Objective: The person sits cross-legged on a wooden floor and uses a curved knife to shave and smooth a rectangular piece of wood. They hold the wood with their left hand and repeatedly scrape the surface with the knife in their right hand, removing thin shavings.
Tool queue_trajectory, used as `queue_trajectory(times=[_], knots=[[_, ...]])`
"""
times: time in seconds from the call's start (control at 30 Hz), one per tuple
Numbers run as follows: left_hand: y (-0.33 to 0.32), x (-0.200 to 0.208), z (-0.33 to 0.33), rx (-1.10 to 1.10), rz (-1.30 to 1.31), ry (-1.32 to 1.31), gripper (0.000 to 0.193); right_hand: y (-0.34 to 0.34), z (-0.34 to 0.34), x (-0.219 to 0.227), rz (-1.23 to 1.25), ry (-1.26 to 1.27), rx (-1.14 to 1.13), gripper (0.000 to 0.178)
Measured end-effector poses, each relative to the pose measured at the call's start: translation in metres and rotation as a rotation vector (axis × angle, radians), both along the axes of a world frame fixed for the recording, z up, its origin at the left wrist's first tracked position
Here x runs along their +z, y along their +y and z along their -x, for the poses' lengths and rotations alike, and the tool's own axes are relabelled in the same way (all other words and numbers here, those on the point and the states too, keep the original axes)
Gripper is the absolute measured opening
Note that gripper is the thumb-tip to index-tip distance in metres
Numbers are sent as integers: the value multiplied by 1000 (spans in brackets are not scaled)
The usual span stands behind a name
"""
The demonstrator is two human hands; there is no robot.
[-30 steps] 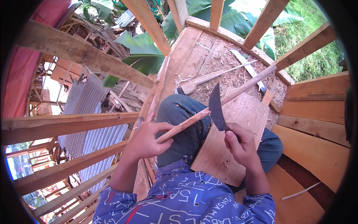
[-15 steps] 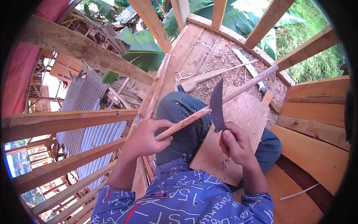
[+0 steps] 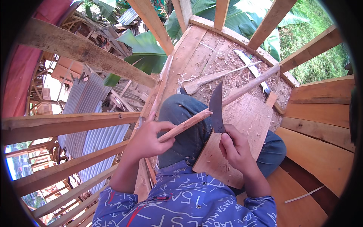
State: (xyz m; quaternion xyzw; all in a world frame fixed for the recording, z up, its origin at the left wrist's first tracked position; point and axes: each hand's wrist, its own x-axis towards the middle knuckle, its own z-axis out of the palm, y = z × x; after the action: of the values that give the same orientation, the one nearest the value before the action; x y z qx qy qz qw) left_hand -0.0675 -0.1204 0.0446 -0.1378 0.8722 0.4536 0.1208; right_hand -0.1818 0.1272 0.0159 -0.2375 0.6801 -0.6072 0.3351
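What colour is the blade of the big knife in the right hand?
Dark grey, almost black: the curved metal knife blade in the right hand, head view.

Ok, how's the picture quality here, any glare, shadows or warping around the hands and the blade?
Head view: strong daylight, with the sky at far left blown out; the dark blade shows no glare; the left hand and right hand look sharp, as does the wooden stick; fisheye bending curves the railing beams toward the rim, and a black vignette rings the frame.
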Motion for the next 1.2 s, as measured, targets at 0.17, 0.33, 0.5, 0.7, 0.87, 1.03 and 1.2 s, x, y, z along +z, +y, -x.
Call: queue_trajectory(times=[0.17,0.33,0.5,0.7,0.87,1.03,1.2], knots=[[5,0,-3,33,0,22,28,12,18,4,66,-181,-192,25],[0,3,1,-3,-12,-64,29,8,7,2,-24,-6,51,23],[4,-1,-3,9,9,13,31,11,12,6,77,-169,-129,24],[3,2,-3,16,3,4,28,13,25,7,107,-135,-183,29],[4,1,1,6,5,-5,25,7,2,-1,-21,50,31,21],[4,1,-3,29,-6,12,24,9,14,8,-6,-187,136,23],[4,2,-1,23,1,4,25,20,31,6,175,-736,278,28]])
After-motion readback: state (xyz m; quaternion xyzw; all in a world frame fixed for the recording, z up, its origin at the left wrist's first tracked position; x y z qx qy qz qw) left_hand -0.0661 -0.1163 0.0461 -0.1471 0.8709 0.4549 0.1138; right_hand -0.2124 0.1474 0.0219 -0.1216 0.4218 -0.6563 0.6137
